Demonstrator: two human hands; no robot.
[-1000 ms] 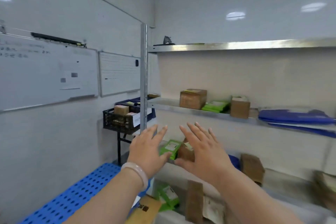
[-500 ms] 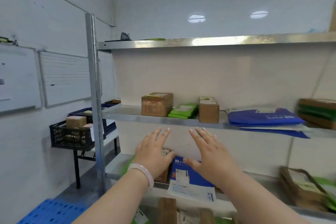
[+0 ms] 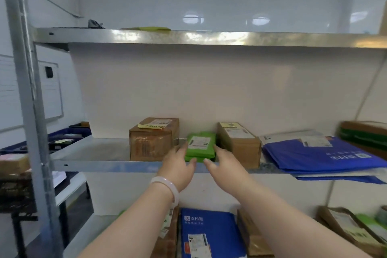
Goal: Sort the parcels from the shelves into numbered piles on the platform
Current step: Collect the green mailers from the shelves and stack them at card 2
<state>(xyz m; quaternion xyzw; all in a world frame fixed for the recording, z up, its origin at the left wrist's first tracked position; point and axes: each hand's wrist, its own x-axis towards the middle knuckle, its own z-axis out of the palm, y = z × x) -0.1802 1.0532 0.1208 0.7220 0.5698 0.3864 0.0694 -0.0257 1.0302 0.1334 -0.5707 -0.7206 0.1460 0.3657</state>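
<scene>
Metal middle shelf [image 3: 90,153] bears the green parcel [image 3: 200,145], flat between a taped cardboard box [image 3: 151,144] and a narrower box [image 3: 238,142]. Left grip [image 3: 178,166] and right grip [image 3: 227,163] flank it, fingers straight against its sides. A blue mailer [image 3: 314,157] lies rightward.

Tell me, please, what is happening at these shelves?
A person reaches with both hands for the green parcel on the middle shelf. The left hand is at its left side and the right hand at its right side, fingers fairly straight. The parcel lies between a wide box and a narrow box, not yet lifted. A blue bag lies further right.
</scene>
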